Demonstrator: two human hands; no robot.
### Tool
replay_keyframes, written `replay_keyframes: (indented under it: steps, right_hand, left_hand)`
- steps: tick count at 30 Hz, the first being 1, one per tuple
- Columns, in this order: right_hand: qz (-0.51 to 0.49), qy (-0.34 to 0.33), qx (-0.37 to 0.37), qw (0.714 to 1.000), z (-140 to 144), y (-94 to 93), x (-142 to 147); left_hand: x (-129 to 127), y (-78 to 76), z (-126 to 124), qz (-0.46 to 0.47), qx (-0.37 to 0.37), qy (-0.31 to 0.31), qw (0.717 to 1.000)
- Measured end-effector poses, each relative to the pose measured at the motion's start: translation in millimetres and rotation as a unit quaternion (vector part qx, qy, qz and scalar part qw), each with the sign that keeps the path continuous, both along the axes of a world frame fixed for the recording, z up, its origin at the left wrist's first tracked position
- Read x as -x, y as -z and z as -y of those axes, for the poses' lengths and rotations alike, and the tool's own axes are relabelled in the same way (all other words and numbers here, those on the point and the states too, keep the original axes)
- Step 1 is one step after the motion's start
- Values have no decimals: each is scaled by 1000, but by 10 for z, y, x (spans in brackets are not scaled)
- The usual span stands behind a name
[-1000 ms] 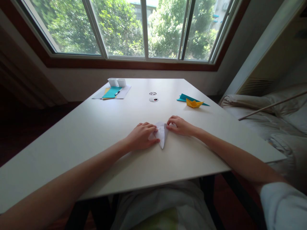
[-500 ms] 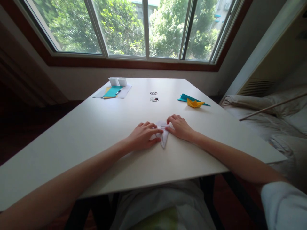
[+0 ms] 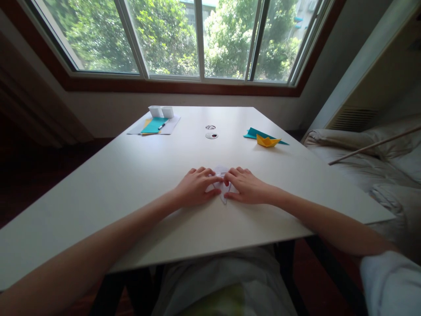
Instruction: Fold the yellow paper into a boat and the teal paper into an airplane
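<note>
A small folded white paper (image 3: pixel 224 188) lies on the table between my hands, its pointed tip toward me. My left hand (image 3: pixel 196 186) holds its left side, with the index finger and thumb pressing on it. On the right side, my right hand (image 3: pixel 246 186) bends its fingers over the paper, thumb near the lower tip. The two index fingers almost meet at the middle. Much of the paper's centre is hidden under the fingers.
A yellow paper boat (image 3: pixel 268 141) and a teal folded paper (image 3: pixel 255 133) sit at the right of the white table (image 3: pixel 131 175). At the far left are teal paper sheets (image 3: pixel 154 125), a pen (image 3: pixel 162 125) and two white folded paper pieces (image 3: pixel 168 113). Cable-hole covers (image 3: pixel 211 136) are set mid-table.
My right hand has moved left and toward me, from the paper's upper right corner onto its right side by the tip. My left hand has stayed in place.
</note>
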State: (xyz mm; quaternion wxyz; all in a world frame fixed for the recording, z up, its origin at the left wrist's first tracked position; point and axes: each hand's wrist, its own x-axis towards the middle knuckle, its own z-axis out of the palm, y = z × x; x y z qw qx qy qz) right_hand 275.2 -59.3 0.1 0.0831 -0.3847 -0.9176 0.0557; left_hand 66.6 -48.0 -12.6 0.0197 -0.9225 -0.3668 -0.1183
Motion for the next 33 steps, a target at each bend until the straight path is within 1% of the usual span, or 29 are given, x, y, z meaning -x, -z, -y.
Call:
replay_keyframes:
  steps: [9, 11, 16, 19, 21, 24, 27, 30, 33]
  right_hand:
    - [-17, -36, 43, 998, -23, -20, -9]
    - [-26, -39, 42, 998, -21, -23, -9]
    - [-43, -71, 25, 996, -84, -47, -76]
    - [-32, -39, -13, 999, -186, -28, -146]
    - [-23, -24, -23, 999, -250, 4, -181]
    - [-24, -30, -18, 999, -303, 45, -197]
    - [-38, -35, -19, 998, -320, 43, -180]
    - [-52, -32, -30, 998, -337, 23, -154]
    - [-70, -16, -44, 996, -370, 39, -135]
  left_hand:
    - [2, 3, 12, -2, -9, -5, 1000]
    - [4, -1, 16, -5, -7, -3, 1000]
    - [4, -11, 27, -8, -4, -2, 1000]
    - [4, -6, 31, -6, -3, -1, 1000]
    - [3, 0, 35, -6, -2, 1, 1000]
    - [-6, 7, 50, -4, -7, -5, 1000]
    - [-28, -4, 80, -3, -13, -14, 1000]
    - [-55, -21, 107, -2, -1, 1, 1000]
    - [-69, -9, 87, 27, 12, 8, 1000]
